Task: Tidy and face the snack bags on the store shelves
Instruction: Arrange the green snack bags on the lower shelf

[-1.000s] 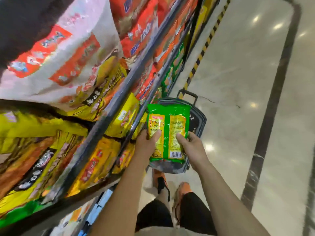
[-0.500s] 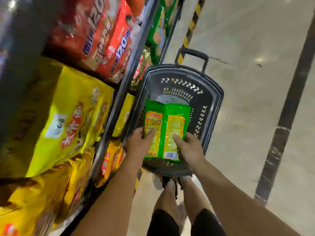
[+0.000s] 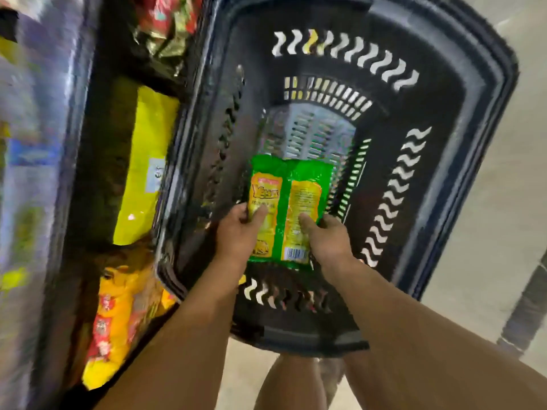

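Note:
A green and yellow snack bag [image 3: 288, 202] is held flat, back side up with its barcode near me, over the open mouth of a dark plastic basket [image 3: 461, 161]. My left hand [image 3: 239, 236] grips its lower left edge, thumb on top. My right hand [image 3: 327, 241] grips its lower right edge the same way. Inside the basket I see only its slotted bottom beyond the bag.
The store shelves [image 3: 68, 173] run along the left, blurred. On them lie a yellow bag [image 3: 145, 167], orange and red bags [image 3: 115, 321] below it and red bags [image 3: 165, 22] at the top. Pale floor [image 3: 503, 232] lies to the right, my legs below the basket.
My view has dropped and closed in on the basket, which now fills the frame. Both hands have carried the green bag down over the basket's opening; the upper shelves have left the view.

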Demonstrator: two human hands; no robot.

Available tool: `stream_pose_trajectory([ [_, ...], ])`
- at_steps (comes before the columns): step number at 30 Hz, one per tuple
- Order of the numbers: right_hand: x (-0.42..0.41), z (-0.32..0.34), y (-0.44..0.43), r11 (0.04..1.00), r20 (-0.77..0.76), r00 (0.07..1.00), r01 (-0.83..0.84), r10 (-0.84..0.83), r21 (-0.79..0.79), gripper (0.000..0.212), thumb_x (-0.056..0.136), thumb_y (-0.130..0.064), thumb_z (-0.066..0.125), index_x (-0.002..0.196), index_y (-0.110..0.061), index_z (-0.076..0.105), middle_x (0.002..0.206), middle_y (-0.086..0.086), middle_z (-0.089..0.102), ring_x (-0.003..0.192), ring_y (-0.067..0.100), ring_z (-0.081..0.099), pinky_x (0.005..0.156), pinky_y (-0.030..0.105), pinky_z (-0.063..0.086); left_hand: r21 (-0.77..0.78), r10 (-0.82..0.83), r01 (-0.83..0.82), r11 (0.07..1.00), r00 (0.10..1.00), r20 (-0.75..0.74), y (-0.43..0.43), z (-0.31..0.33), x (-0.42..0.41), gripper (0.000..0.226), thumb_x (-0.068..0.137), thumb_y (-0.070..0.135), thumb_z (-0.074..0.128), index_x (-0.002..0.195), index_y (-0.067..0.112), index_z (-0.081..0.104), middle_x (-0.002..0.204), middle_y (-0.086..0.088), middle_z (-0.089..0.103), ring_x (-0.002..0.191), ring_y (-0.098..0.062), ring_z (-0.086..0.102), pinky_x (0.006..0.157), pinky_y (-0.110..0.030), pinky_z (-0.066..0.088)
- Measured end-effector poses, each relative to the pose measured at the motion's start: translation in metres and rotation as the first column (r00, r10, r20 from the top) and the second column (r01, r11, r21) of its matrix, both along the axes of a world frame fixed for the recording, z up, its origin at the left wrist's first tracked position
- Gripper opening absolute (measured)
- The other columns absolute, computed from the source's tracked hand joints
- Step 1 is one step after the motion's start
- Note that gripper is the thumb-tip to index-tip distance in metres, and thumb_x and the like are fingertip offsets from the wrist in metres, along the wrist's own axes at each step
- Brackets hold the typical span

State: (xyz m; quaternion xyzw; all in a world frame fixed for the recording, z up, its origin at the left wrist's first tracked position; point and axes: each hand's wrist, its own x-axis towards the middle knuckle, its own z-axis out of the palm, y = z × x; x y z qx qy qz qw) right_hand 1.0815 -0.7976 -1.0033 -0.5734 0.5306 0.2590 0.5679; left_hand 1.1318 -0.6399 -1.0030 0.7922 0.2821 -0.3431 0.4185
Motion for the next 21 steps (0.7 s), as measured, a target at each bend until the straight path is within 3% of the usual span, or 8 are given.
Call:
stream_pose_trajectory([
  [4, -0.001, -0.044, 0.011, 0.999, -0.099, 0.994, -0.048, 0.047, -0.010, 0.021, 0.102, -0.034, 0.066, 0.111, -0.015, 0.068, 0.111, 0.010, 0.076, 0.101, 0.029, 0.072, 0.097, 0.044, 0.057, 0.029, -0.078, 0.077, 0.997, 0.997, 0.016, 0.006, -0.057, -0.009, 0.057, 0.078, 0.066, 0.065, 0.105, 0.018, 0.080, 0.094, 0.003, 0.081, 0.090, -0.022, 0.078, 0.089, -0.048, 0.062],
  [6, 0.002, -0.061, 0.012, 0.993, -0.133, 0.986, -0.112, 0.105, -0.041, 0.031, 0.104, -0.034, 0.063, 0.121, -0.008, 0.067, 0.115, 0.012, 0.073, 0.105, 0.030, 0.069, 0.093, 0.036, 0.054, 0.058, -0.098, 0.096, 0.994, 0.995, 0.015, 0.004, -0.068, -0.006, 0.052, 0.081, 0.058, 0.065, 0.105, 0.013, 0.080, 0.093, -0.001, 0.081, 0.090, -0.027, 0.076, 0.087, -0.047, 0.061],
  [9, 0.007, -0.077, 0.011, 0.983, -0.174, 0.970, -0.177, 0.168, -0.039, 0.033, 0.106, -0.033, 0.059, 0.126, -0.007, 0.064, 0.107, 0.006, 0.067, 0.096, 0.023, 0.062, 0.077, 0.026, 0.043, 0.081, -0.105, 0.107, 0.991, 0.994, -0.030, 0.000, -0.084, 0.000, 0.033, 0.094, 0.040, 0.073, 0.110, 0.011, 0.078, 0.097, -0.005, 0.078, 0.091, -0.028, 0.074, 0.088, -0.046, 0.059],
  [11, 0.006, -0.086, 0.009, 0.982, -0.201, 0.962, -0.189, 0.183, -0.008, 0.027, 0.105, -0.032, 0.061, 0.121, -0.010, 0.062, 0.114, 0.007, 0.070, 0.101, 0.026, 0.064, 0.086, 0.030, 0.049, 0.101, -0.141, 0.149, 0.984, 0.987, -0.080, 0.001, -0.094, 0.001, 0.036, 0.092, 0.040, 0.072, 0.115, 0.013, 0.076, 0.106, -0.006, 0.079, 0.099, -0.027, 0.074, 0.092, -0.045, 0.059],
  [13, 0.006, -0.086, 0.005, 0.976, -0.205, 0.955, -0.219, 0.214, 0.000, 0.022, 0.104, -0.032, 0.063, 0.117, -0.014, 0.060, 0.116, 0.006, 0.069, 0.099, 0.026, 0.063, 0.092, 0.035, 0.052, 0.121, -0.163, 0.177, 0.977, 0.980, -0.117, 0.000, -0.094, 0.002, 0.057, 0.081, 0.053, 0.068, 0.125, 0.017, 0.071, 0.121, -0.004, 0.077, 0.111, -0.025, 0.072, 0.101, -0.046, 0.056],
  [15, 0.008, -0.079, 0.000, 0.949, -0.218, 0.926, -0.316, 0.309, 0.001, 0.035, 0.104, -0.036, 0.062, 0.127, -0.010, 0.058, 0.118, 0.008, 0.069, 0.098, 0.026, 0.061, 0.088, 0.035, 0.050, 0.132, -0.208, 0.231, 0.964, 0.963, -0.169, -0.004, -0.083, 0.004, 0.068, 0.090, 0.052, 0.070, 0.147, 0.016, 0.057, 0.144, -0.005, 0.065, 0.131, -0.026, 0.062, 0.113, -0.045, 0.048],
  [18, 0.010, -0.055, -0.006, 0.812, -0.227, 0.797, -0.582, 0.559, -0.044, 0.051, 0.105, -0.043, 0.055, 0.141, -0.007, 0.047, 0.132, 0.014, 0.064, 0.118, 0.034, 0.062, 0.099, 0.039, 0.049, 0.209, -0.402, 0.443, 0.872, 0.891, -0.210, -0.009, -0.054, 0.009, 0.064, 0.097, 0.054, 0.060, 0.152, 0.022, 0.051, 0.150, -0.007, 0.060, 0.135, -0.031, 0.058, 0.112, -0.045, 0.048],
  [21, 0.013, -0.013, -0.012, 0.532, -0.234, 0.554, -0.833, 0.799, -0.153, 0.059, 0.105, -0.050, 0.044, 0.146, -0.008, 0.041, 0.143, 0.018, 0.053, 0.130, 0.040, 0.053, 0.106, 0.048, 0.047, 0.302, -0.623, 0.656, 0.692, 0.754, -0.210, -0.016, -0.008, 0.013, 0.055, 0.097, 0.057, 0.058, 0.141, 0.024, 0.059, 0.140, -0.009, 0.065, 0.128, -0.035, 0.059, 0.106, -0.047, 0.050],
])
